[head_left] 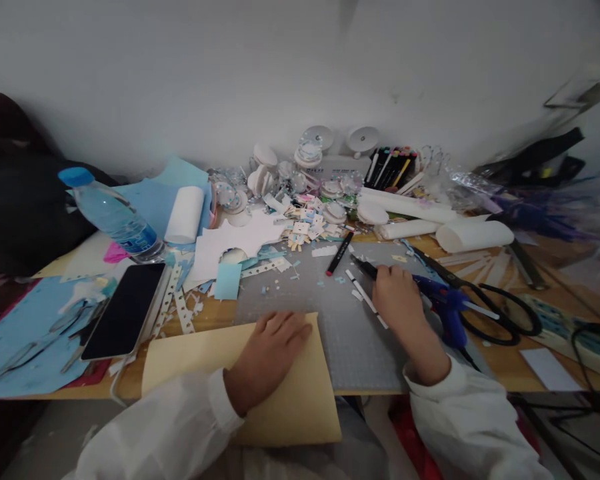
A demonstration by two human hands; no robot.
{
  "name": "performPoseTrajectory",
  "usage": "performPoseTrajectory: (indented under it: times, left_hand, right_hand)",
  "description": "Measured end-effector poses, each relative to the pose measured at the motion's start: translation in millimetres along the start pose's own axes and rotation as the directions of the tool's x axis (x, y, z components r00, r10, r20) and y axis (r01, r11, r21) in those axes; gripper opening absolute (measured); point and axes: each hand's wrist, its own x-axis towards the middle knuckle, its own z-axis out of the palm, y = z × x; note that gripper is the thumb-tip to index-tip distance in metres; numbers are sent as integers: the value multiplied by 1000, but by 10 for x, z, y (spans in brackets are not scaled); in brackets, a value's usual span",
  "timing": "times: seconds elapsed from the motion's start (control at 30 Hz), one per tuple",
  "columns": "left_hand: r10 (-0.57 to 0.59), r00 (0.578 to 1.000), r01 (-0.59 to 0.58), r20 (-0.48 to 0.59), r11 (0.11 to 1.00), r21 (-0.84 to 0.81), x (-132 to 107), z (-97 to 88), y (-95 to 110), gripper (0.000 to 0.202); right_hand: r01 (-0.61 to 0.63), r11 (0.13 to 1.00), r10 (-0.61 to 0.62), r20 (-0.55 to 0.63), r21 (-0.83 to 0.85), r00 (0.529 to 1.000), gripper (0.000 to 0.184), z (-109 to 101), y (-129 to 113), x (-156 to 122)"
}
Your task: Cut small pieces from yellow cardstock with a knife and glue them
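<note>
Lying flat with fingers outstretched, the left hand [275, 353] presses no visible grip on the tan sheet [313, 390] beneath it. That sheet sits at the table's [213, 312] near edge, partly overhanging, its longer side running left to right. From the right hand [397, 293] it lies leftward and nearer the body, with bare grey mat [353, 357] between; the left is clearly closer. The right hand's fingers curl over a dark slim tool [366, 268] pointing away leftward; whether they grasp it, I cannot tell.
</note>
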Motion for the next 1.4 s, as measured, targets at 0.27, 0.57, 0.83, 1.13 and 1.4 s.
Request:
performPoseTrajectory:
  times: [0.27, 0.57, 0.83, 1.13, 1.4]
  left_hand:
    - [33, 998, -28, 55, 995, -92, -177, 95, 113, 39]
    - [25, 999, -16, 44, 982, -188, -150, 103, 108, 42]
    - [-1, 999, 8, 38, 983, -185, -72, 109, 107, 39]
    - [-58, 998, 61, 26, 991, -123, -12, 120, 92, 43]
    - [-122, 992, 126, 32, 983, -131, 60, 147, 133, 44]
  right_hand:
    - [113, 986, -101, -104, 120, 989, 30, -251, -49, -157]
    - [-210, 553, 26, 236, 806, 971, 27, -636, -104, -860]
    - [-482, 409, 34, 515, 775, 856, 48, -655, 51, -1313]
    - [-67, 821, -93, 248, 566, 964, 52, -497, -57, -1302]
    - [-7, 896, -142, 301, 445, 943, 56, -499, -401, -1316]
